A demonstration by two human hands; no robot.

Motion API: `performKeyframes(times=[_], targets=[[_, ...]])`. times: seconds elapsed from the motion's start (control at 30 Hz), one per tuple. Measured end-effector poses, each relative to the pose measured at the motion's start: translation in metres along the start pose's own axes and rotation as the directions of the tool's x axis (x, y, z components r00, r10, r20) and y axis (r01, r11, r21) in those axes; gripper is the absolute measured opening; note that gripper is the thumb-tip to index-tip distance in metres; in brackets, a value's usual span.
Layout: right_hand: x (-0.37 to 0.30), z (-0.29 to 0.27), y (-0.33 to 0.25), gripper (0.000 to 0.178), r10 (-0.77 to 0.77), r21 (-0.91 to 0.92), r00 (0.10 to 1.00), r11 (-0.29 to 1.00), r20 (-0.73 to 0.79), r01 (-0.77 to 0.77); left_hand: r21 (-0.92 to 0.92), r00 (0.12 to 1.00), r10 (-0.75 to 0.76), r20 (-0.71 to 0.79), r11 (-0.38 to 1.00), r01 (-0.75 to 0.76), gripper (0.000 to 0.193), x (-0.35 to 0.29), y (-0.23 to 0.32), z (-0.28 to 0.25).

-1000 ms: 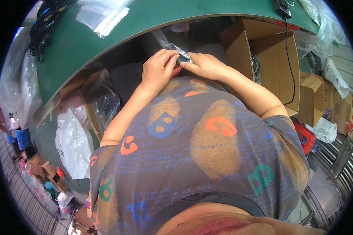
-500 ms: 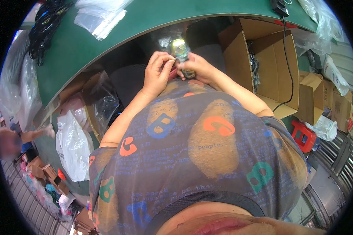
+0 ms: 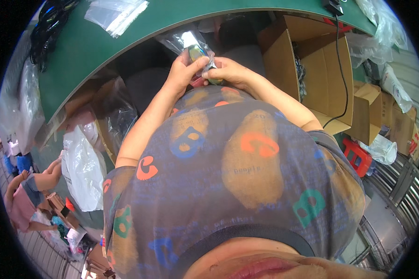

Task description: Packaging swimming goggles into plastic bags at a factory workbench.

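A small clear plastic bag (image 3: 173,43) is held in front of my belly, just below the table's edge. Inside it shows a shiny packet (image 3: 196,50) with a pale, bright top and a yellow-green patch; its kind I cannot make out. My left hand (image 3: 184,72) is closed round the bag's left side, thumb across the front. Against the lower right of the bag, my right hand (image 3: 230,72) is closed, its thumb and fingers meeting at the edge. Something red and something dark yellowish peek out beneath the hands, partly hidden.
A green table (image 3: 172,16) curves ahead, carrying flat clear bags (image 3: 116,16) and black cables (image 3: 49,28). On the right stands an open cardboard box (image 3: 328,74) with a black cord hanging over it. A white plastic bag (image 3: 84,167) lies left; another person (image 3: 25,200) is farther off.
My left hand has moved from a pinch beside the packet to a hold round the bag. The packet has shifted left and tilted. The person at the left has moved further into view.
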State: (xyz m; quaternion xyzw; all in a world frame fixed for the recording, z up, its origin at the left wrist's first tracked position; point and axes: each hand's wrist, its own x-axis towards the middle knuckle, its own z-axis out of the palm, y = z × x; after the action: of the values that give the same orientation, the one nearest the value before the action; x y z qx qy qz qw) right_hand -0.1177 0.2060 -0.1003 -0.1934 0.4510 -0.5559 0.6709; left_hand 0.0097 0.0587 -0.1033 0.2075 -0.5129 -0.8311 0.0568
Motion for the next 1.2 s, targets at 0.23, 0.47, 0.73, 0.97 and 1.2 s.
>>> performKeyframes(times=[0.23, 0.47, 0.73, 0.97, 1.2], targets=[[-0.024, -0.004, 0.002, 0.066, 0.042, -0.079, 0.987, 0.995, -0.153, -0.054, -0.387, 0.961, -0.277, 0.016, 0.884, 0.262, 0.041, 0.01, -0.02, -0.025], [-0.006, -0.016, 0.017, 0.075, 0.0, -0.046, 0.99, 0.999, -0.143, -0.006, -0.424, 0.962, -0.271, 0.038, 0.867, 0.261, 0.046, 0.02, -0.031, -0.029], [0.005, -0.024, 0.018, 0.064, 0.077, -0.042, 0.995, 0.996, -0.069, -0.08, -0.471, 0.906, -0.41, 0.103, 0.782, 0.408, 0.048, 0.018, -0.038, -0.044], [0.008, -0.027, 0.028, 0.045, 0.007, 0.033, 0.963, 0.999, -0.27, 0.002, 0.317, 0.928, 0.235, -0.289, 0.938, -0.139, 0.06, 0.006, -0.052, -0.038], [0.011, -0.027, 0.031, 0.038, -0.004, 0.178, 0.963, 0.983, -0.269, 0.054, 0.691, 0.944, 0.294, -0.151, 0.714, -0.111, 0.017, 0.009, -0.039, -0.023]])
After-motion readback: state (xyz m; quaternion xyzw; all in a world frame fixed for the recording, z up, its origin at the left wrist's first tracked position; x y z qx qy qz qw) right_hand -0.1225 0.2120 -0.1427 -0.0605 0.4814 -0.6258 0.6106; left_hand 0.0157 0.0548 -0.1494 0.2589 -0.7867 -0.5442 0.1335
